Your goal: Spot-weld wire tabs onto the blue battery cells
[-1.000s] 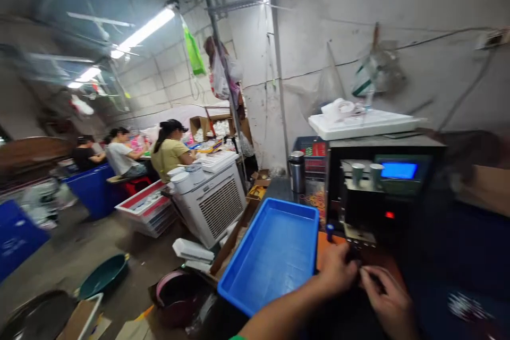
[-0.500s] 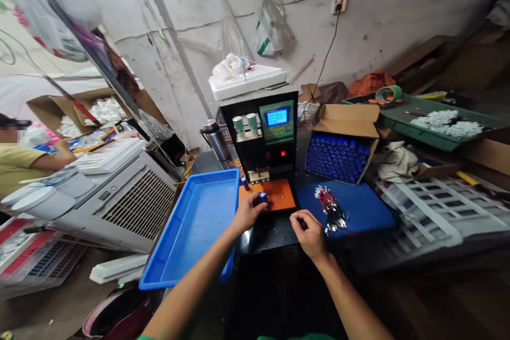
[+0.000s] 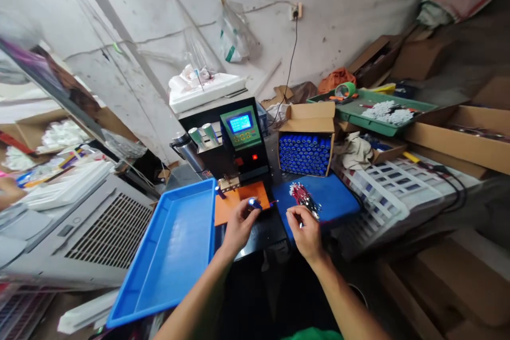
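Observation:
My left hand [image 3: 241,226] is closed around a blue battery cell [image 3: 255,204], gripped between thumb and fingers at the right front part of an orange mat [image 3: 228,212]. A short red piece, perhaps a wire, shows just right of the cell. My right hand [image 3: 306,231] is pinched in front of a bundle of red and black wires [image 3: 303,195] with white ends; what sits between its fingertips is too small to make out. Another blue cell [image 3: 219,193] stands upright on the mat, below a black machine [image 3: 255,141] with a lit blue screen.
A blue tray [image 3: 175,244] lies left of the mat. Behind the wires, a cardboard box [image 3: 306,117] holds many blue cells. A blue board [image 3: 338,196] lies under the wires. A steel flask [image 3: 187,151], a white crate [image 3: 382,196] and a green tray [image 3: 358,117] stand around.
The view has swung to the right. My left hand, with the cell, has moved to the right across the mat. My right hand now sits closer to the wire bundle, still pinched.

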`<state>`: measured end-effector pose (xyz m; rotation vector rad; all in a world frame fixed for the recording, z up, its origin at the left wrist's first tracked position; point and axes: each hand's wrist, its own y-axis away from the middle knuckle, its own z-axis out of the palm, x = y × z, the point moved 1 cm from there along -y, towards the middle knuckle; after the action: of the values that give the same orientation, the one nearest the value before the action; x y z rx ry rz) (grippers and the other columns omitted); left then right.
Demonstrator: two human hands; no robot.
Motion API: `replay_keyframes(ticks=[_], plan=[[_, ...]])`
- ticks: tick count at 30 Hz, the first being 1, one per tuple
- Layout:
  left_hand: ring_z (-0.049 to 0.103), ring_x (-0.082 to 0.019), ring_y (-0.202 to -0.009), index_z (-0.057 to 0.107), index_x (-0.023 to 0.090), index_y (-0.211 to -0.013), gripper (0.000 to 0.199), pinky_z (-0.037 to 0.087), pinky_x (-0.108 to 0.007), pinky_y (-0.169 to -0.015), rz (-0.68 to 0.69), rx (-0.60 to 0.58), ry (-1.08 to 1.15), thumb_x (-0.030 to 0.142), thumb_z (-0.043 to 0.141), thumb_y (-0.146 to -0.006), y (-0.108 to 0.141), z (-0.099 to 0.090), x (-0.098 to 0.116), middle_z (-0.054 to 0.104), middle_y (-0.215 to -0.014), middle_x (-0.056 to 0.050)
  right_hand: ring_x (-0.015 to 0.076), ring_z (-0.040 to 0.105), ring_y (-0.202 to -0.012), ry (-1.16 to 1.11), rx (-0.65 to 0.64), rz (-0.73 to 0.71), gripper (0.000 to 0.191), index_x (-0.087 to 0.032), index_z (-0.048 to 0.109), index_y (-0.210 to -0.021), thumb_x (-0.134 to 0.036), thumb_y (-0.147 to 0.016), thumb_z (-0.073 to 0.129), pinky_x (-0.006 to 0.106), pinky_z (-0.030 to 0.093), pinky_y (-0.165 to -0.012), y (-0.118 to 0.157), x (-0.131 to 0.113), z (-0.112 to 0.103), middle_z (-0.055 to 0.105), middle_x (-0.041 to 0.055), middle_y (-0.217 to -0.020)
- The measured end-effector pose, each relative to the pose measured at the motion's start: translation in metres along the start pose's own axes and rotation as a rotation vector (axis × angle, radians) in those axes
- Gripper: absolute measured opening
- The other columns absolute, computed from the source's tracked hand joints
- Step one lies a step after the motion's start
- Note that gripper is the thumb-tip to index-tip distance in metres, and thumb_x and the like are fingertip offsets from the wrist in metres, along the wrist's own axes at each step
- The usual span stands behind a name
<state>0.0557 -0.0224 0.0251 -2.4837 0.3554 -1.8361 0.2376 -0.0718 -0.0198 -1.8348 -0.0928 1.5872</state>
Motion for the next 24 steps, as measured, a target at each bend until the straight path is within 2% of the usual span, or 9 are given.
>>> replay_keyframes(ticks=[4,6,8,11,13,17,21,24], plan=[[0.066,-0.019,-0.093,0.065,0.018,-0.113,0.031,0.052,-0.032,-0.083,0.121,0.085,-0.171,0.034,0.061,-0.087,0.004,0.015,0.012,0.071,-0.108,-0.007,0.0163,0.063,-0.070,0.011,0.011,-0.043,0.012,-0.018,0.065,-0.093,-0.026,-0.091,0.057,0.027,0.053,-0.062,-0.007,-0.013,-0.010,0.066,0.0063,-0.084],[0.066,-0.017,-0.088,0.065,0.018,-0.114,0.028,0.053,-0.031,-0.079,0.233,0.109,-0.266,0.031,0.059,-0.089,0.004,0.022,0.014,0.071,-0.106,-0.007,0.0160,0.062,-0.068,0.010,-0.004,-0.051,0.012,-0.019,0.065,-0.094,-0.027,-0.091,0.058,0.028,0.053,-0.061,-0.010,-0.021,-0.013,0.066,0.0064,-0.084],[0.066,-0.018,-0.091,0.064,0.018,-0.114,0.026,0.054,-0.031,-0.079,0.367,0.132,-0.367,0.027,0.056,-0.091,0.002,0.028,0.014,0.070,-0.107,-0.008,0.0162,0.062,-0.068,-0.006,-0.010,-0.017,0.013,-0.019,0.066,-0.095,-0.029,-0.090,0.058,0.029,0.053,-0.063,-0.012,-0.027,-0.016,0.066,0.0060,-0.082],[0.066,-0.020,-0.101,0.065,0.018,-0.113,0.024,0.054,-0.035,-0.086,0.563,0.188,-0.535,0.022,0.053,-0.093,0.000,0.035,0.011,0.069,-0.111,-0.010,0.0156,0.062,-0.068,-0.111,-0.019,0.155,0.018,-0.019,0.065,-0.096,-0.034,-0.089,0.060,0.028,0.053,-0.063,-0.011,-0.030,-0.015,0.067,0.0049,-0.080],[0.066,-0.020,-0.100,0.066,0.018,-0.110,0.023,0.054,-0.036,-0.088,0.672,0.224,-0.637,0.019,0.052,-0.092,-0.001,0.038,0.009,0.070,-0.110,-0.010,0.0132,0.059,-0.061,-0.236,-0.049,0.316,0.024,-0.018,0.065,-0.096,-0.041,-0.088,0.062,0.024,0.050,-0.055,-0.008,-0.029,-0.013,0.067,0.0036,-0.078],[0.068,-0.020,-0.096,0.066,0.019,-0.106,0.021,0.052,-0.035,-0.085,0.863,0.272,-0.760,0.014,0.053,-0.090,-0.001,0.045,0.007,0.071,-0.106,-0.011,0.0080,0.046,-0.042,-0.470,-0.140,0.572,0.037,-0.015,0.064,-0.095,-0.051,-0.085,0.063,0.019,0.037,-0.039,-0.002,-0.026,-0.006,0.059,-0.0022,-0.058],[0.067,-0.019,-0.090,0.065,0.018,-0.103,0.018,0.048,-0.032,-0.080,0.919,0.281,-0.836,0.013,0.055,-0.089,0.000,0.054,0.005,0.071,-0.102,-0.010,0.0091,0.049,-0.044,-0.535,-0.098,0.633,0.043,-0.015,0.063,-0.098,-0.052,-0.077,0.071,0.018,0.040,-0.039,0.003,-0.023,-0.002,0.058,-0.0029,-0.058],[0.067,-0.019,-0.087,0.065,0.018,-0.103,0.017,0.047,-0.032,-0.077,0.917,0.235,-0.843,0.014,0.054,-0.090,0.000,0.060,0.001,0.071,-0.103,-0.011,0.0098,0.051,-0.047,-0.503,-0.053,0.633,0.043,-0.016,0.065,-0.098,-0.051,-0.076,0.073,0.019,0.042,-0.040,0.004,-0.020,-0.004,0.060,-0.0018,-0.061]])
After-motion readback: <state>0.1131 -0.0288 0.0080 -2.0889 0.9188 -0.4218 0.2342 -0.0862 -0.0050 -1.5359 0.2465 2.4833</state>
